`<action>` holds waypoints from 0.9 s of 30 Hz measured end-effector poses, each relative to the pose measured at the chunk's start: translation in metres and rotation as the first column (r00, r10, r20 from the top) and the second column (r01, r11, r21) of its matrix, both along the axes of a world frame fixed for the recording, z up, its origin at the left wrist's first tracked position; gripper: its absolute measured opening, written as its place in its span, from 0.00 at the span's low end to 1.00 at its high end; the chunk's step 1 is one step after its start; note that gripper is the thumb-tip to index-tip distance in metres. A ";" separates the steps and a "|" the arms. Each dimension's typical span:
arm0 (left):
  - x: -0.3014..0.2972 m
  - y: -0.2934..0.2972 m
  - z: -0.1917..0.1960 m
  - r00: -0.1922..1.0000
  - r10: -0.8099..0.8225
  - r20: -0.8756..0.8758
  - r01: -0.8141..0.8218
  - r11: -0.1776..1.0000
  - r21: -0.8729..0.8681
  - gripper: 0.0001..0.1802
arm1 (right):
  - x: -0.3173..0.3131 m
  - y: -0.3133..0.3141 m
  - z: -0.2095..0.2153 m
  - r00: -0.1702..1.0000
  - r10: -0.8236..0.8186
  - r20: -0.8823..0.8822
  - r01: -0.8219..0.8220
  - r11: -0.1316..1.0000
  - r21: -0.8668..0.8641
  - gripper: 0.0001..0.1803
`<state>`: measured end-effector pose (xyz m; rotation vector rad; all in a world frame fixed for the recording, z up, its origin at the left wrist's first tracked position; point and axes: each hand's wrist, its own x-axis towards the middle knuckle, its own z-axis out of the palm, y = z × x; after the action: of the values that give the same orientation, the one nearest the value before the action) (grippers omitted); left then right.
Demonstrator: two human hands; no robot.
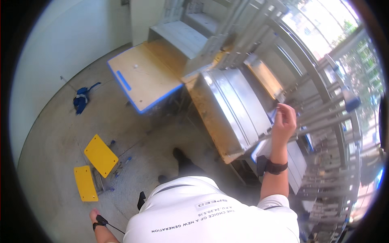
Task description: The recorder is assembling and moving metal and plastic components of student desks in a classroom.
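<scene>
White shirt; beyond it, the right hand near a silver metal box.
Its fingers curl, but whether they clamp anything I cannot tell; the left hand, near the yellow chair, is equally unclear. The box lies against a wooden tabletop; its hard edges probably suit a broad, even grip.

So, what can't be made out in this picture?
All in the head view:
Right hand: the curled fingers hide most of the palm, so a small held item can't be ruled out.
Left hand: too small and blurred to tell its fingers' pose.
Blue bundle: too small and crumpled to identify.
Yellow boards: they hide much of what's beneath.
Legs: mostly covered by the white shirt.
</scene>
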<state>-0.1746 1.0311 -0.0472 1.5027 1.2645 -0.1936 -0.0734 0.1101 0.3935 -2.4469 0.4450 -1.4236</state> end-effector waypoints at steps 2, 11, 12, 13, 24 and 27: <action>0.038 -0.008 -0.005 0.995 -0.058 0.080 0.058 0.998 -0.001 0.09 | -0.037 -0.007 0.015 0.976 -0.176 0.132 0.176 0.984 0.011 0.10; 0.105 -0.108 0.003 0.987 -0.153 0.047 0.159 0.974 -0.163 0.08 | -0.100 -0.110 0.068 0.891 -0.371 0.261 0.350 0.928 0.127 0.31; 0.099 -0.114 0.006 0.986 -0.158 0.054 0.165 0.973 -0.161 0.08 | -0.100 -0.126 0.074 0.916 -0.316 0.246 0.256 0.935 0.247 0.34; 0.089 -0.121 0.006 0.994 -0.100 0.052 0.108 0.979 -0.173 0.08 | -0.101 -0.136 0.077 0.937 -0.253 0.241 0.155 0.919 0.361 0.37; -0.004 -0.128 0.022 0.997 -0.074 -0.037 0.061 0.961 -0.269 0.24 | -0.075 -0.173 0.020 0.957 -0.003 0.289 -0.137 0.875 0.465 0.34; 0.026 -0.187 0.021 0.994 -0.045 0.099 0.057 0.990 -0.127 0.18 | -0.068 -0.166 0.022 0.961 -0.091 0.261 -0.031 0.903 0.429 0.34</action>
<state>-0.1484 0.8440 -0.0261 1.4171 1.1165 -0.2302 -0.1417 -0.0559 0.4158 -1.8698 0.6550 -1.4638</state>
